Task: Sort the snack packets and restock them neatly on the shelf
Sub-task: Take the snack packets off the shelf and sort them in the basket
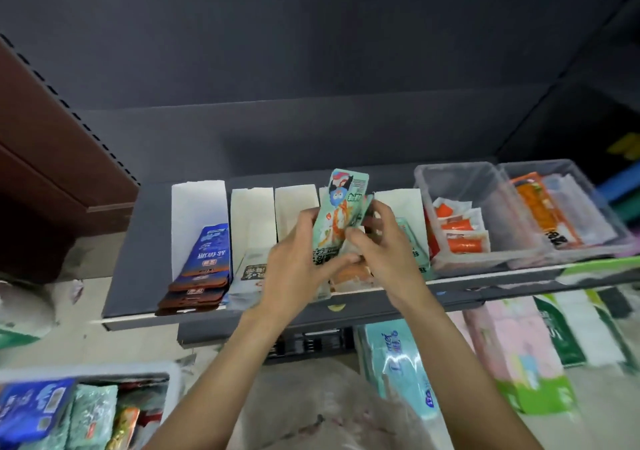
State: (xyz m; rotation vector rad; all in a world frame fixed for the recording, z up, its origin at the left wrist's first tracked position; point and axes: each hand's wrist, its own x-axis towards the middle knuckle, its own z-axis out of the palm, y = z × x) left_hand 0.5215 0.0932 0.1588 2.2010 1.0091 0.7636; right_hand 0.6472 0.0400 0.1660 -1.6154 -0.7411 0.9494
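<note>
My left hand [294, 262] and my right hand [384, 242] together hold a small stack of mint-green snack packets [341, 214], upright above the middle of the grey shelf [138, 252]. White card dividers [199, 207] split the shelf into lanes. Blue packets [207, 259] fill the leftmost lane. A white packet [251, 276] lies in the lane beside it. Orange packets [349, 275] show under my hands, and another mint-green packet [412, 245] lies just right of my right hand.
Two clear plastic bins [460, 179] with orange packets stand at the shelf's right end. A bin of mixed packets [69, 411] sits at lower left. Tissue packs [398, 363] lie on the floor below the shelf. A brown cabinet [52, 145] stands at left.
</note>
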